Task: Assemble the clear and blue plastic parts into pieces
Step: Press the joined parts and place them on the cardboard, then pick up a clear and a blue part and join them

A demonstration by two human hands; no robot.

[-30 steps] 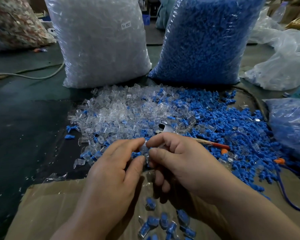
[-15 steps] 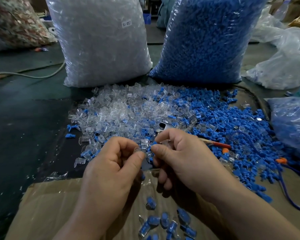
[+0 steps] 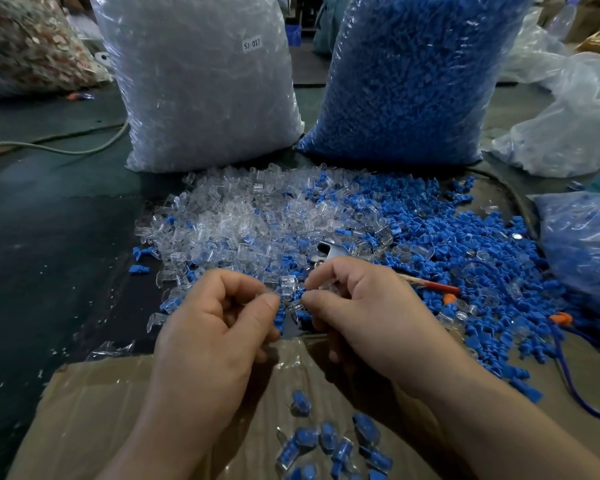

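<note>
- A clear part point(image 3: 287, 285) is between the fingertips of both hands, and a small blue part point(image 3: 299, 295) touches its lower side.
- The left hand point(image 3: 215, 327) has curled fingers; its thumb and index finger pinch the clear part from the left.
- The right hand point(image 3: 371, 313) is also curled; its thumb and index finger pinch the blue part from the right. The other fingers are folded under the palm.
- Below both hands, some assembled pieces point(image 3: 326, 441), blue inside clear, lie on a sheet of cardboard point(image 3: 94, 410).
- Just ahead of the left hand is a loose pile of clear parts point(image 3: 236, 220).
- Ahead and to the right of the right hand spreads a pile of blue parts point(image 3: 447, 237); the two piles mix in the middle.
- A small metal tool point(image 3: 329, 249) lies in the pile just beyond the right hand's knuckles.
- A thin red stick point(image 3: 430, 285) lies just to the right of the right hand.
- Far beyond the left hand stands a big bag of clear parts point(image 3: 201, 84) with a label "SJ 017" point(image 3: 252, 44).
- Far beyond the right hand stands a big bag of blue parts point(image 3: 413, 74).
</note>
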